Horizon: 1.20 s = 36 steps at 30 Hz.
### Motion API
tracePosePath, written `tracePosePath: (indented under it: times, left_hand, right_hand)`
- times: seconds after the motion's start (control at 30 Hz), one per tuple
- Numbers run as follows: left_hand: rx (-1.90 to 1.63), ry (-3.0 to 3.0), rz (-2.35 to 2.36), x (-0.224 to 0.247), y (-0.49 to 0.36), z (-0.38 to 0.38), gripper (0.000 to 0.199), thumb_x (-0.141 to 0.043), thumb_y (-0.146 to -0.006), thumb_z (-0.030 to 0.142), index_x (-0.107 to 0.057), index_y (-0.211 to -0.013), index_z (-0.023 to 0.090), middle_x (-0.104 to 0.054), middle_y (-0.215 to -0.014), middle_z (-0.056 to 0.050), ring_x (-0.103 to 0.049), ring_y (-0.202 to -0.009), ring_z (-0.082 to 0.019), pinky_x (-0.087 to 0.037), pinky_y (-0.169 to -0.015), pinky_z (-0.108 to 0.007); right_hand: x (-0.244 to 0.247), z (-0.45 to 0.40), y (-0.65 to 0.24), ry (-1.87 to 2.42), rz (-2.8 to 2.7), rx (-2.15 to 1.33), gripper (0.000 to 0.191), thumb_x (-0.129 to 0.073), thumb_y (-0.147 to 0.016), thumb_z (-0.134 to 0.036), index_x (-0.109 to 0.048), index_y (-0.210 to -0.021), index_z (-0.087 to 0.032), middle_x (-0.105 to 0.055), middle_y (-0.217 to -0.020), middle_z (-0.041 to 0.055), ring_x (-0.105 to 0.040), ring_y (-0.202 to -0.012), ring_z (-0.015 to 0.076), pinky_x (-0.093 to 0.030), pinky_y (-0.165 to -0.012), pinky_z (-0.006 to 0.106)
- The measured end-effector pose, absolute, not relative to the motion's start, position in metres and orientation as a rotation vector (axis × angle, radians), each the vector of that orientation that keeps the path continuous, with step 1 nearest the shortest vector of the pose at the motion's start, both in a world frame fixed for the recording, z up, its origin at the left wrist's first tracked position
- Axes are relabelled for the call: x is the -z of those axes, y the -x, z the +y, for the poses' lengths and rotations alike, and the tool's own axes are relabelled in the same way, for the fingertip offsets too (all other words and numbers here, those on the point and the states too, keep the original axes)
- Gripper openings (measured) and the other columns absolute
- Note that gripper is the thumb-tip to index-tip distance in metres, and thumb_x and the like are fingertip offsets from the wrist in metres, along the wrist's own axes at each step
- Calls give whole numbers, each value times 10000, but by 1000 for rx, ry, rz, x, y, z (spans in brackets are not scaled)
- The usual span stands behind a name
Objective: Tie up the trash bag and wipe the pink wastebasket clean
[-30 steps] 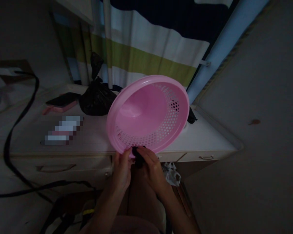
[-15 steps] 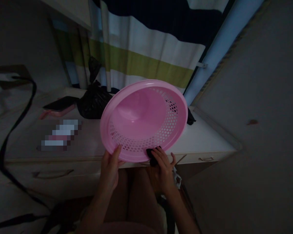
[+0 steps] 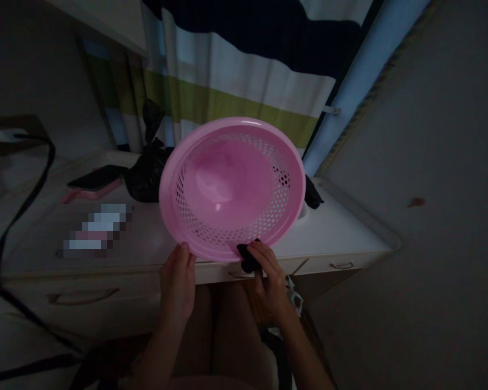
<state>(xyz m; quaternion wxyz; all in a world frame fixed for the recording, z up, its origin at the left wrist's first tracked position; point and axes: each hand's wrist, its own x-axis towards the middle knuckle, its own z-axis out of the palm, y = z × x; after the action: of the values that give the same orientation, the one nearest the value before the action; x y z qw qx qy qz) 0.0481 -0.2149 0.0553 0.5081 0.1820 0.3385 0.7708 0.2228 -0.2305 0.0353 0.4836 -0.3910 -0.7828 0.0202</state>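
Note:
A pink plastic basket [image 3: 231, 184] with perforated sides is tilted over the white counter, its open mouth facing me. My left hand [image 3: 179, 281] pinches the basket's lower left rim, thumb on top. At the lower right rim, my right hand [image 3: 270, 276] holds a black cloth [image 3: 250, 260] pressed against the edge. The fingers of the right hand lie over the cloth, which is bunched up.
On the white counter [image 3: 333, 233] a black plastic bag [image 3: 144, 176], a dark phone-like item with a pink case [image 3: 95, 181] and a blurred-out object [image 3: 95, 230] lie left. Another black item [image 3: 313, 192] shows at right. Behind hangs a striped curtain [image 3: 244, 70]. A black strap [image 3: 8, 233] hangs left.
The basket has turned so that its mouth faces me more fully, and it has shifted slightly left and up in view. Both hands still hold its rim; the cloth moved slightly left.

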Motion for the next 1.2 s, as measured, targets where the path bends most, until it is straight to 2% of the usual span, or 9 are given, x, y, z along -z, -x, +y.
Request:
tracePosePath:
  times: [0.07,0.2,0.33,0.53,0.7,0.87,1.03,1.1,1.2]
  left_hand:
    - [-1705,-363,736,-50,-62,-214,255,-644,-704,367,-645,-851,158,-653,-979,-29,-547,-1027,-128,-396,-914,-205]
    - [-1422,-314,493,-50,-82,-211,357,-566,-765,393,-601,-999,127,-645,-1018,-96,-586,-980,-193,-456,-872,-318]
    - [-1357,-238,490,-52,-85,-210,322,-490,-823,348,-595,-984,90,-669,-925,-120,-619,-909,-203,-500,-808,-332]
    - [-1477,-201,626,-48,-85,-217,249,-511,-821,275,-595,-1004,129,-667,-992,-84,-620,-918,-178,-497,-839,-317]
    - [-1545,-240,665,-49,-88,-224,338,-580,-776,261,-554,-1112,235,-614,-1147,-36,-577,-1020,-161,-460,-898,-316]
    - [-1547,-266,659,-56,-93,-227,352,-601,-756,305,-570,-1093,208,-643,-1079,-54,-585,-1003,-176,-452,-904,-339]
    - [-1537,-204,718,-59,-96,-230,211,-578,-778,254,-612,-963,159,-675,-959,-42,-625,-884,-137,-463,-864,-277]
    - [-1539,-189,750,-58,-94,-231,155,-573,-781,242,-625,-892,148,-684,-882,-31,-635,-818,-117,-475,-821,-239]
    - [-1522,-193,752,-56,-88,-233,134,-565,-785,250,-619,-837,138,-681,-791,-23,-640,-730,-119,-500,-772,-253]
  right_hand:
    - [-37,-230,-218,934,-1890,-48,548,-354,-767,-3,-440,-1264,-218,-509,-1214,88,-422,-1188,203,-372,-1002,454]
    - [-38,-231,-212,914,-1886,-63,522,-352,-785,-22,-440,-1262,-214,-503,-1219,87,-421,-1184,191,-371,-995,425]
    - [-37,-235,-204,1027,-1933,-43,513,-368,-776,-36,-449,-1251,-213,-519,-1220,83,-424,-1185,178,-366,-964,399]
    - [-34,-244,-204,1559,-1892,74,599,-364,-688,17,-498,-1183,-292,-553,-1227,24,-450,-1179,181,-149,-983,482]
    - [-33,-242,-240,1661,-1806,225,611,-332,-681,40,-506,-1172,-279,-525,-1267,15,-409,-1223,169,-68,-1002,476]
    - [-31,-241,-246,1536,-1852,268,599,-336,-683,26,-479,-1214,-212,-510,-1277,46,-355,-1262,179,-128,-1036,469]
    - [-22,-252,-200,1307,-2019,77,639,-439,-721,-86,-298,-1345,-97,-397,-1354,137,-270,-1304,229,-226,-1065,486]
    - [-19,-255,-183,1234,-2046,12,631,-437,-773,-123,-239,-1372,-102,-343,-1389,143,-251,-1312,229,-273,-1059,479]
    - [-17,-257,-176,1142,-2054,-26,581,-385,-804,-77,-263,-1367,-146,-358,-1384,119,-277,-1303,194,-327,-1046,438]
